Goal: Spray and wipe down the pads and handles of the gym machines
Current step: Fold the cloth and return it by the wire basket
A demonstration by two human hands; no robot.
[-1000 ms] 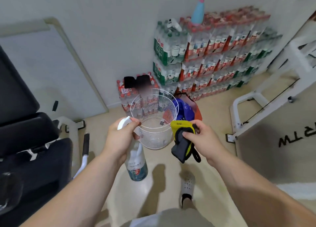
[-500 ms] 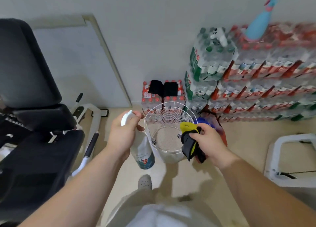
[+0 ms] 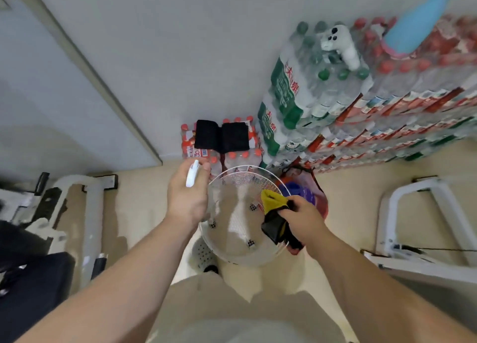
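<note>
Spray bottle sits in the left hand, fingers curled round its white head, at the 10 o'clock rim of a wire basket. Right hand pinches a yellow-and-black cloth over the basket's 3 o'clock edge; bottled-water packs stand at 1 o'clock.

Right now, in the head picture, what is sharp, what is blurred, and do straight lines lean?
Head view: left hand, right hand, cloth and basket are fairly sharp. Head view: the bottle packs smear toward the right edge. Head view: the wide lens makes the door frame lean.
</note>
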